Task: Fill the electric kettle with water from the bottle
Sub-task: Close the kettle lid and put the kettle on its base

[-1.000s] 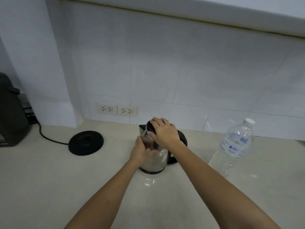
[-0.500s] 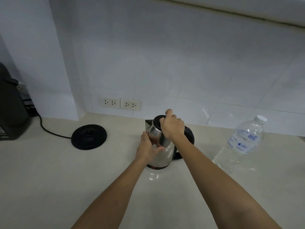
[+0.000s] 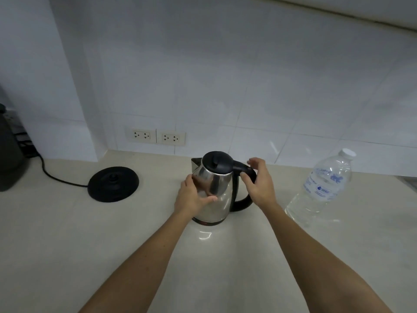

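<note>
A steel electric kettle (image 3: pixel 217 199) with a black lid (image 3: pixel 217 162) and black handle stands on the pale counter, lid down. My left hand (image 3: pixel 193 196) grips the kettle's steel body from the left. Beside the handle, my right hand (image 3: pixel 259 181) has its fingers spread, the thumb touching the handle's top and nothing held in it. A clear plastic water bottle (image 3: pixel 325 186) with a white cap stands to the right of the kettle, apart from both hands, cap on.
The kettle's round black base (image 3: pixel 113 184) lies on the counter (image 3: pixel 67 256) to the left, its cord running off left. A dark appliance (image 3: pixel 9 154) stands at the far left. Two wall sockets (image 3: pixel 158 136) sit on the tiled wall behind.
My right hand has come off the kettle's lid and moved right to the handle, fingers spread. The left hand stays on the kettle's body.
</note>
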